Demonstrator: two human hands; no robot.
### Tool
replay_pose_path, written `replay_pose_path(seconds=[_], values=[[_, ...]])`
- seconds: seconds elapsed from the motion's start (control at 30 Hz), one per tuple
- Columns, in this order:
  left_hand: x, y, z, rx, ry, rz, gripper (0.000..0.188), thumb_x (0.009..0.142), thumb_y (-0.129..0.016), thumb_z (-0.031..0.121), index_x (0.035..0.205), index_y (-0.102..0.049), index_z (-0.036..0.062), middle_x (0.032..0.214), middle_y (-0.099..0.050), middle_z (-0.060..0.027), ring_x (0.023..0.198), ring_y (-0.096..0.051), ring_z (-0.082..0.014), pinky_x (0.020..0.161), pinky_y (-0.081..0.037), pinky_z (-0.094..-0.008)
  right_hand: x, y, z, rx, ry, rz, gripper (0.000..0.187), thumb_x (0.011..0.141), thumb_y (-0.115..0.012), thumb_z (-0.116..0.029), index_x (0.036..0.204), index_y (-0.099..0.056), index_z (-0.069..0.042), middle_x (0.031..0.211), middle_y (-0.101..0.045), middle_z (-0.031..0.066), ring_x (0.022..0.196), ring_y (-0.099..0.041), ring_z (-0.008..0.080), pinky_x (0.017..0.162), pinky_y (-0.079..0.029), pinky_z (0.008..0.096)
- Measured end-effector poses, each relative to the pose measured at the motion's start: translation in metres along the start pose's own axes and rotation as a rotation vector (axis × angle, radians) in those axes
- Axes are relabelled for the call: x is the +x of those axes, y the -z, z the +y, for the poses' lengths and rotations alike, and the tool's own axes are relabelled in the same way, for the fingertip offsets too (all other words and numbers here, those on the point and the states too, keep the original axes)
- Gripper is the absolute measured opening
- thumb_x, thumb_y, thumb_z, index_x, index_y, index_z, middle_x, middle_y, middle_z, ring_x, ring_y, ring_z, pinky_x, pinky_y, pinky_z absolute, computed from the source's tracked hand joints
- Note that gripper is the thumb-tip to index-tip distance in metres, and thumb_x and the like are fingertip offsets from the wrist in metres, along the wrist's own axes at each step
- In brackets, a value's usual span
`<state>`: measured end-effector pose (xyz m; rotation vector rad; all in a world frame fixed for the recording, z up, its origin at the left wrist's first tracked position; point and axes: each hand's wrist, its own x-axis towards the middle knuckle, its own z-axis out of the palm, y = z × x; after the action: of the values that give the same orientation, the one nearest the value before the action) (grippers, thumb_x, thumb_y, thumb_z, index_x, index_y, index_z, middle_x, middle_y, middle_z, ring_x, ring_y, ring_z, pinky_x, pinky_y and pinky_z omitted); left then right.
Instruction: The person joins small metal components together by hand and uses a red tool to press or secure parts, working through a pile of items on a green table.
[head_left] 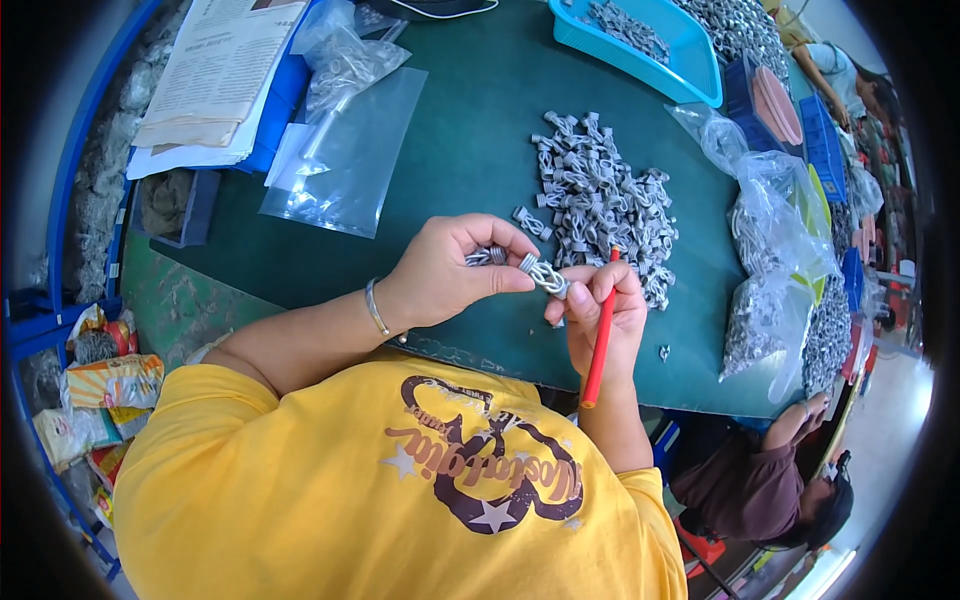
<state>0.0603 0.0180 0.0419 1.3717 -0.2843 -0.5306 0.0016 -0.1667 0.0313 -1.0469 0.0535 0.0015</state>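
Between my two hands, in front of my chest, is a small grey looped metal piece [543, 275] with a ribbed end. My left hand [435, 270] pinches its ribbed end between thumb and fingertips, and another grey metal piece [486, 256] shows inside the curled fingers. The thumb and fingers of my right hand [612, 325] close at the piece's other end. That same hand also grips a slim red stick [602, 340] with an orange tip, which slants across the fingers. Just beyond lies a heap of similar grey metal pieces [600, 190] on the green tabletop [470, 130].
At the far right stands a turquoise basket [640, 60] of metal parts. Clear plastic bags of parts [770, 260] line the right side. Far left are a clear plastic sheet [345, 170], papers [215, 75] and a grey bin [178, 205]. Another person [760, 480] sits at the lower right.
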Motion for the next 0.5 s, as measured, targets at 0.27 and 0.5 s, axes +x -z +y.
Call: replay_pose_path(seconds=[0.27,0.5], values=[[-0.001,-0.002,0.002,0.088,-0.245,-0.047,0.019,0.074,-0.069,0.000,0.092,-0.063,-0.0009,0.084,-0.060,-0.0032,0.072,-0.053,-0.0065,0.063,-0.042,-0.0182,-0.002,0.003,0.013,-0.362,0.383,-0.031,0.031,0.073,-0.064,0.012,0.079,-0.039,-0.005,0.099,-0.058,0.0215,0.087,-0.061,0.0220,0.068,-0.053,0.0290],[-0.002,-0.003,-0.008,-0.527,0.198,-0.048,0.018,0.088,-0.055,0.008,0.104,-0.058,0.0004,0.092,-0.061,-0.0060,0.076,-0.057,-0.0110,0.063,-0.046,-0.0228,0.001,-0.016,-0.004,-0.854,0.844,-0.180,0.037,0.065,-0.071,0.009,0.075,-0.039,-0.006,0.088,-0.062,0.0166,0.079,-0.063,0.0303,0.067,-0.051,0.0348]])
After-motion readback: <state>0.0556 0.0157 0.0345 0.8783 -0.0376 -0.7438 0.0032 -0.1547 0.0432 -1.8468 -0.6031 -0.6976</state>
